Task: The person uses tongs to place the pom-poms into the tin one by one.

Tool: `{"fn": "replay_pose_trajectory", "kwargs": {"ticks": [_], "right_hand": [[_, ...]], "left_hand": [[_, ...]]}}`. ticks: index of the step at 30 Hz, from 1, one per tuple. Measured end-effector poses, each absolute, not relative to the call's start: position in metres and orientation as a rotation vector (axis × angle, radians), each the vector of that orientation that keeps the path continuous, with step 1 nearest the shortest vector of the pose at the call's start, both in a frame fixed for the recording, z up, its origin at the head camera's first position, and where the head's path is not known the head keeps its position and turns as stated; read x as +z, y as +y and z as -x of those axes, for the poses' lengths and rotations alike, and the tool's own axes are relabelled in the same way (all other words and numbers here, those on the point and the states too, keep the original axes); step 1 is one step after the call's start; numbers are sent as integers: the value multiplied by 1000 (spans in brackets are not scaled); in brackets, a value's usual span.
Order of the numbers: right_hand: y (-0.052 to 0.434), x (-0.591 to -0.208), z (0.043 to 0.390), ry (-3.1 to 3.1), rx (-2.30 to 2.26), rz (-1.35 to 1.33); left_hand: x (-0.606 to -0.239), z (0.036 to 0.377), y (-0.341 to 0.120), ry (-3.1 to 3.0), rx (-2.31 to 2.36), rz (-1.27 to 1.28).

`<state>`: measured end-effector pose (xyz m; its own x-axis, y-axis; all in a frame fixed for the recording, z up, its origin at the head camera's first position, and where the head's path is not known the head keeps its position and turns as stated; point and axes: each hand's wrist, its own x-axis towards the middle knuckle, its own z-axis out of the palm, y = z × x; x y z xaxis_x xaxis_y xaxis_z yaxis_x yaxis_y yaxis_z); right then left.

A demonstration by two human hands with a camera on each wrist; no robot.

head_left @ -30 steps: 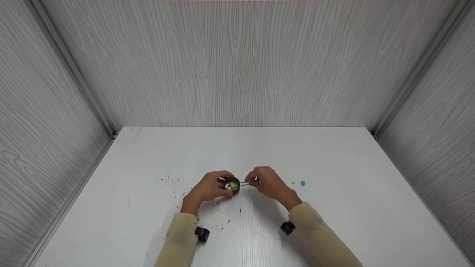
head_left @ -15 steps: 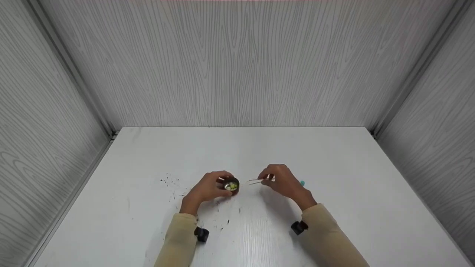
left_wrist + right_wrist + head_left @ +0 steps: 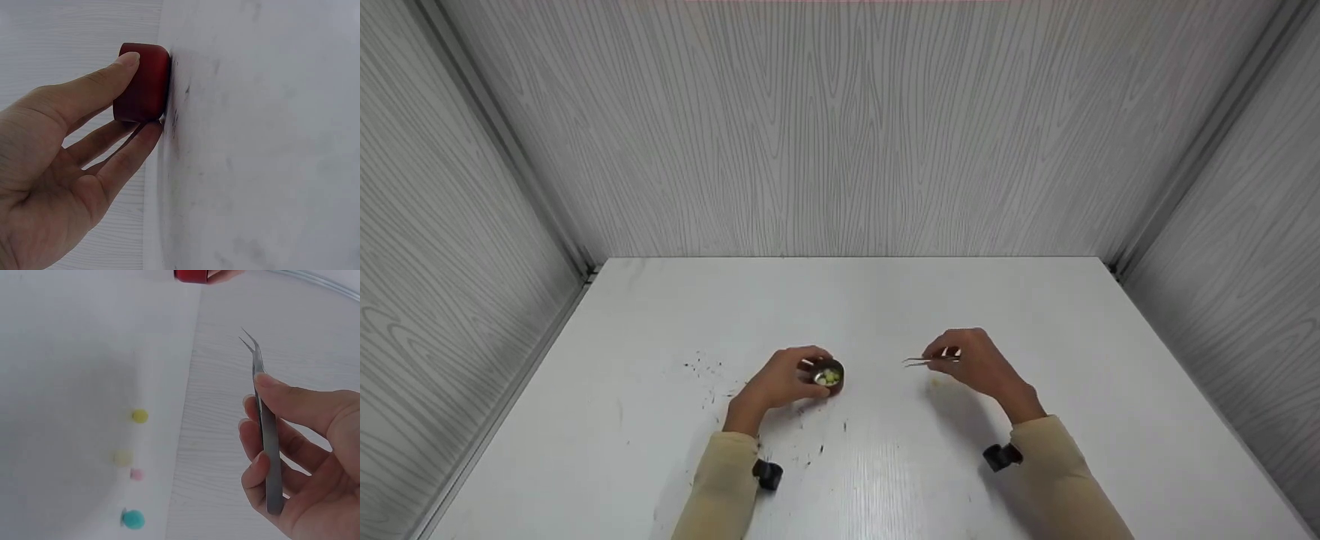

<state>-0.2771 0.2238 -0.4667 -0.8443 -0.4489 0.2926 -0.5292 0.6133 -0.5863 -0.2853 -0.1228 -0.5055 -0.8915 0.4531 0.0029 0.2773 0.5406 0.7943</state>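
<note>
My left hand [image 3: 784, 379] grips a small round red cup [image 3: 147, 79] that stands on the table, thumb on one side and fingers on the other. Yellow-green and whitish little balls [image 3: 829, 376] lie inside the cup in the head view. To the right, my right hand [image 3: 982, 367] pinches a pair of bent-tip metal tweezers [image 3: 270, 444] above the table. The tweezer tips are apart, with nothing between them. On the tabletop in the right wrist view lie a yellow ball [image 3: 140, 416], a pale yellow ball [image 3: 123, 457], a pink ball [image 3: 137, 475] and a teal ball [image 3: 134, 519].
Dark specks and streaks [image 3: 703, 365] mark the white table [image 3: 697, 300] left of the cup and in front of it. Grey wood-grain panels [image 3: 840, 135] rise at the back and both sides.
My right hand has moved right with the tweezers, away from the cup, and now covers the teal ball in the head view. The left hand and cup have stayed put.
</note>
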Motion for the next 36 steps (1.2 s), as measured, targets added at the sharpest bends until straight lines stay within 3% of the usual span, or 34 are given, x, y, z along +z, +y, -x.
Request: {"fn": "replay_pose_trajectory", "kwargs": {"ticks": [36], "right_hand": [[312,-463,275,-2919,941,-543]], "left_hand": [[-508,284,-125,2541,1304,-621]]}}
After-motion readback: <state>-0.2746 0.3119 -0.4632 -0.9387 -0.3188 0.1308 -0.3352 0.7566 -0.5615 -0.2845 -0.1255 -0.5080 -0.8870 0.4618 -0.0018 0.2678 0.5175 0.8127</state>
